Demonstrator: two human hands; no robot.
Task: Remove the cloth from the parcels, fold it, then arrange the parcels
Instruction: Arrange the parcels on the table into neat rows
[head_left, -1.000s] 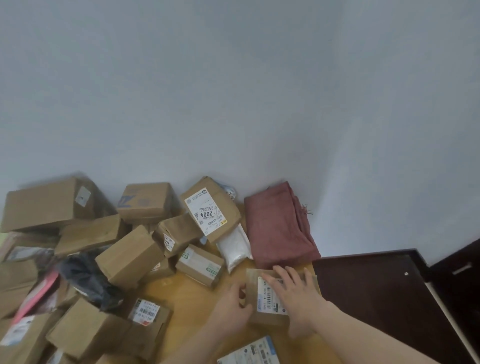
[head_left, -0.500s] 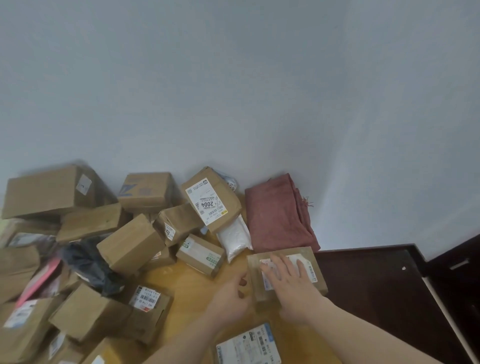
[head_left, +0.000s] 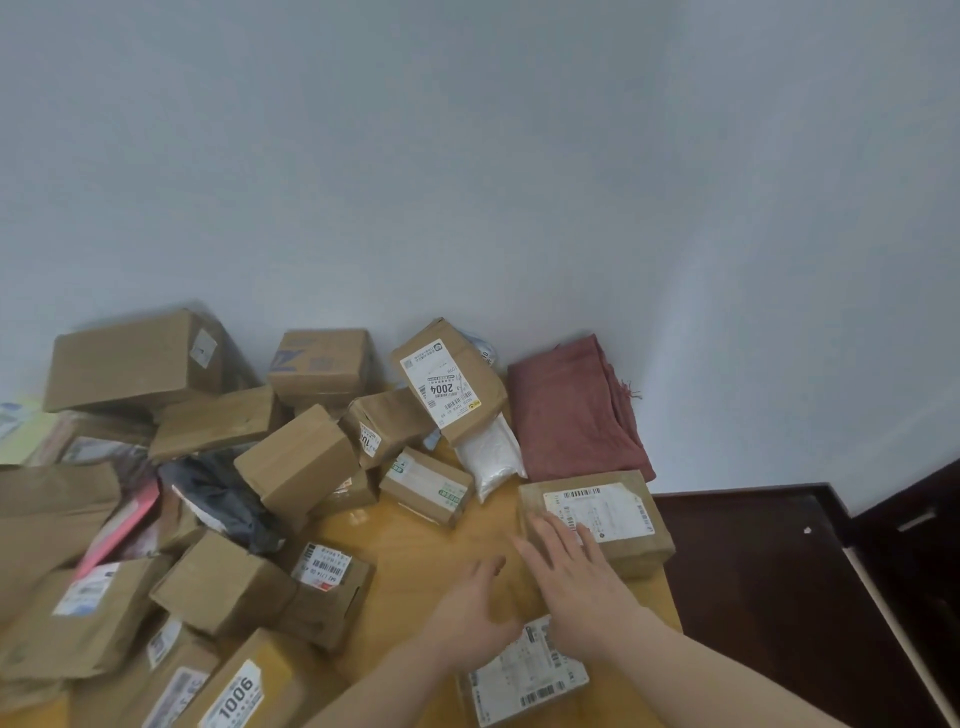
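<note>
Cloth (head_left: 574, 410) lies folded at the tabletop's (head_left: 415, 551) far right corner, against the wall, so arranging the parcels looks to be the step in hand. The right hand (head_left: 576, 582) has its fingers straight, tips touching the near corner of a flat parcel (head_left: 608, 514) set by the right edge, just before the cloth. The left hand (head_left: 475, 608) hovers beside it, fingers relaxed, holding nothing. A labelled parcel (head_left: 524, 675) lies under the wrists; taking it up and squaring it alongside seems the likely next move.
</note>
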